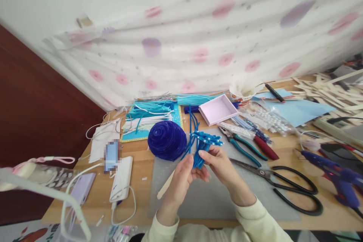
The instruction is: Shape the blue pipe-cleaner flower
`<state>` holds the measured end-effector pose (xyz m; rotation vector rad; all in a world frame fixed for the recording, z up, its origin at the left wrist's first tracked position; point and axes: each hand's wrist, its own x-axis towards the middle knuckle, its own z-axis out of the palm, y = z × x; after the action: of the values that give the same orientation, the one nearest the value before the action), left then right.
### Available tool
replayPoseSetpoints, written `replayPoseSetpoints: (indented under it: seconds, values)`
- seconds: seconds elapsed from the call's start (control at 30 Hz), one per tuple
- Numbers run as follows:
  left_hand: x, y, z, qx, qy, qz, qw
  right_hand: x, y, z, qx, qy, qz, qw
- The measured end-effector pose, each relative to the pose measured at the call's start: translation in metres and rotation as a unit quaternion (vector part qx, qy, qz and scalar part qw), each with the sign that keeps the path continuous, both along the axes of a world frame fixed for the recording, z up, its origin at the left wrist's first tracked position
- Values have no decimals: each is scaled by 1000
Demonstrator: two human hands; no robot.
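Between my two hands is a blue piece made of pipe cleaners (202, 146), with white pearl beads along its upper edge. My left hand (183, 172) pinches its lower left side between thumb and fingers. The thumb of my right hand (219, 164) presses on its right side, with the fingers curled behind. Close by on the left rests a dark blue fuzzy dome (166, 140) wound in rings. Loose blue pipe cleaners (193, 121) lie just behind the piece. A flat wooden stick (166, 185) shows partly from under my left forearm.
A grey mat (210, 204) lies beneath my hands. To the right are pliers (241, 143), large black-handled scissors (283, 181) and a blue glue gun (331, 172). Behind stand a pale pink box (218, 109) and bundles of pipe cleaners (153, 109). A white power bank (121, 179) with cables lies left.
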<state>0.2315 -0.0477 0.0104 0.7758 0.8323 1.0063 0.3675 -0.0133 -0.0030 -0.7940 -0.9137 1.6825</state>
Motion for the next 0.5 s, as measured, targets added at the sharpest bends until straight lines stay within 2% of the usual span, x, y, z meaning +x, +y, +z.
replayPoseSetpoints:
  seconds: [0.13, 0.33, 0.5]
  values:
    - [3, -1, -4, 6, 21, -20, 1000, -3, -6, 1, -1, -6, 0, 1000]
    - [6, -3, -7, 9, 38, 18, 999, -10, -16, 8, -12, 28, 30, 999]
    - [3, -7, -2, 24, 60, 26, 998, -10, -17, 10, 0, 43, -22, 999]
